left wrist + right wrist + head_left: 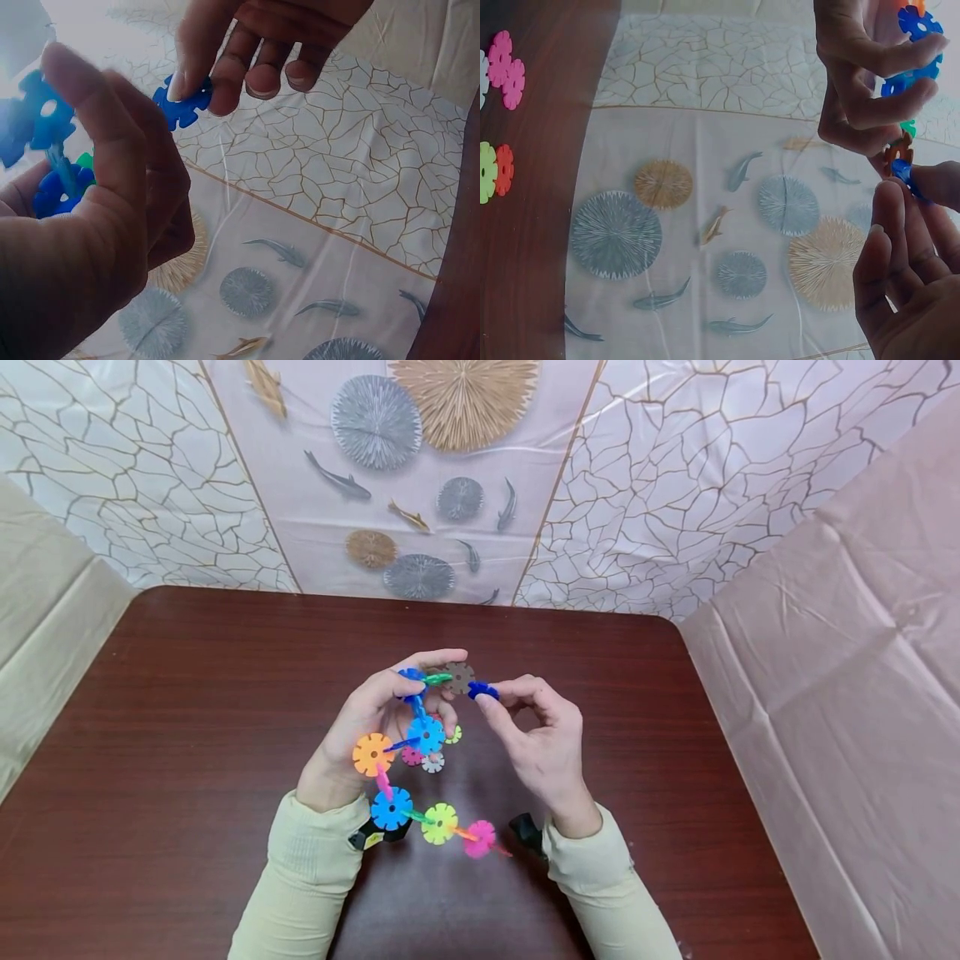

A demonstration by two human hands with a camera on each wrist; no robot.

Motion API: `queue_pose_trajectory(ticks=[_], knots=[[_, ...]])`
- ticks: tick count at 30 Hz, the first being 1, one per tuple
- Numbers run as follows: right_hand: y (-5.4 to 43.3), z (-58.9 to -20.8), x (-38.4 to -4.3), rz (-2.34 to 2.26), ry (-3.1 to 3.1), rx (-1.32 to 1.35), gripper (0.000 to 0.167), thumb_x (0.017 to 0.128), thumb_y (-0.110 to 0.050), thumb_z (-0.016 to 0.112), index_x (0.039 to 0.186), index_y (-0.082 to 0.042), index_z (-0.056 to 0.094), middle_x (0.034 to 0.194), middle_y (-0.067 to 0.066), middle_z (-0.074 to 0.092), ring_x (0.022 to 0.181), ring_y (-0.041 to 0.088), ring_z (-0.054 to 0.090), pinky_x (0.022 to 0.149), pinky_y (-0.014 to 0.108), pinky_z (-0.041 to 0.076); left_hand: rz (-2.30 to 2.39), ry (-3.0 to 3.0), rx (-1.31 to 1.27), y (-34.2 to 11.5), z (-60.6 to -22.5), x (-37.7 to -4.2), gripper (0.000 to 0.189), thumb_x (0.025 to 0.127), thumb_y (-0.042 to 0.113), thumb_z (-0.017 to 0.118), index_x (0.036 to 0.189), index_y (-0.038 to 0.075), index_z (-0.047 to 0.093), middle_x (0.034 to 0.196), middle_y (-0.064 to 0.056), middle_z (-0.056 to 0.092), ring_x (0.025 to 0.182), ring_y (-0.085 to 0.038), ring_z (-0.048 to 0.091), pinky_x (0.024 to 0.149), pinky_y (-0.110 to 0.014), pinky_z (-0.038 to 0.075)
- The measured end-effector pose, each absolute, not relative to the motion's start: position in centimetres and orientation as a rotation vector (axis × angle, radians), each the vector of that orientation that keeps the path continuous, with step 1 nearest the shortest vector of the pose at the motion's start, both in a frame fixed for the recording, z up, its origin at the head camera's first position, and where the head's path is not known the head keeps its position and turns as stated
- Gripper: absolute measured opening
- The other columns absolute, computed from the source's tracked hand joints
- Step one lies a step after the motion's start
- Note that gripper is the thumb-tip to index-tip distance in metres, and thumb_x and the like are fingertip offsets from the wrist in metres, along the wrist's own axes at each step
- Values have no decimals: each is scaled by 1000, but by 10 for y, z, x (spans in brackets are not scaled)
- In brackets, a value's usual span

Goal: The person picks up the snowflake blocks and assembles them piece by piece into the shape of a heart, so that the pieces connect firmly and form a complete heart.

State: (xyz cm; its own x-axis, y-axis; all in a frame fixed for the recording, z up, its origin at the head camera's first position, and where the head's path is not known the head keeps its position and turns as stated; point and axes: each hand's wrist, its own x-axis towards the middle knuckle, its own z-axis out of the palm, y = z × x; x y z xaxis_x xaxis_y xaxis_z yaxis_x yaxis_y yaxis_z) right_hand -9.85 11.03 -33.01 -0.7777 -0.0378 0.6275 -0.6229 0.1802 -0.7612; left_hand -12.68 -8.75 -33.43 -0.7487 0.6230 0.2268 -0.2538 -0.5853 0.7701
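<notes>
A chain of slotted plastic discs hangs from my left hand (351,727), whose thumb and fingers grip it by a blue disc (410,683). From there a green disc (436,680) leads to a brown disc (459,678) at the upper end. My right hand (546,742) pinches a dark blue disc (485,692) between thumb and index finger, right against the brown one's edge; whether they interlock I cannot tell. Down the chain come a light blue disc (426,736), an orange disc (372,755), a yellow-green disc (439,823) and a pink disc (480,839).
Loose discs lie on the dark wooden table (187,760) beneath the hands: pink discs (507,69), a yellow-green disc (487,172) and a red disc (505,170) among them. Behind the table hangs a patterned cloth (420,510). Black wrist devices (527,832) show under the cuffs.
</notes>
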Motion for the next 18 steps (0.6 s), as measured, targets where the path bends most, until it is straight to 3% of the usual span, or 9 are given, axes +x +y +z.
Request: queue_pose_trajectory(ticks=[4, 6, 10, 13, 18], knots=[[110, -329, -98, 1596, -1979, 647, 20, 74, 18, 72, 91, 8, 67, 78, 14, 67, 69, 16, 59, 62, 25, 51, 2299, 1103, 644, -87, -333, -126, 44, 101, 10, 28, 140, 7, 48, 108, -11, 59, 82, -23, 65, 70, -26, 53], [110, -328, -98, 1578, -1978, 659, 20, 73, 18, 73, 90, 8, 68, 77, 14, 67, 68, 15, 59, 63, 25, 51, 2279, 1200, 613, -87, -332, -127, 41, 104, 14, 33, 142, 6, 47, 102, -12, 63, 79, -22, 66, 62, -21, 51], [109, -327, -97, 1551, -1968, 673, 20, 71, 19, 74, 88, 8, 69, 75, 15, 68, 66, 14, 59, 63, 24, 51, 2250, 1296, 518, -87, -330, -127, 43, 105, 21, 41, 144, 4, 45, 91, -13, 64, 71, -23, 66, 61, -22, 53], [109, -326, -96, 1537, -1953, 677, 20, 70, 19, 75, 87, 9, 70, 74, 15, 68, 65, 14, 60, 63, 23, 51, 2256, 1279, 492, -85, -329, -126, 43, 105, 22, 41, 143, 3, 45, 89, -13, 62, 68, -24, 66, 67, -28, 56], [110, -323, -94, 1518, -1937, 681, 22, 68, 20, 76, 86, 10, 70, 73, 15, 69, 64, 14, 62, 60, 21, 50, 2263, 1229, 503, -83, -328, -124, 40, 106, 23, 39, 140, 6, 50, 85, -14, 61, 66, -25, 65, 65, -30, 57]])
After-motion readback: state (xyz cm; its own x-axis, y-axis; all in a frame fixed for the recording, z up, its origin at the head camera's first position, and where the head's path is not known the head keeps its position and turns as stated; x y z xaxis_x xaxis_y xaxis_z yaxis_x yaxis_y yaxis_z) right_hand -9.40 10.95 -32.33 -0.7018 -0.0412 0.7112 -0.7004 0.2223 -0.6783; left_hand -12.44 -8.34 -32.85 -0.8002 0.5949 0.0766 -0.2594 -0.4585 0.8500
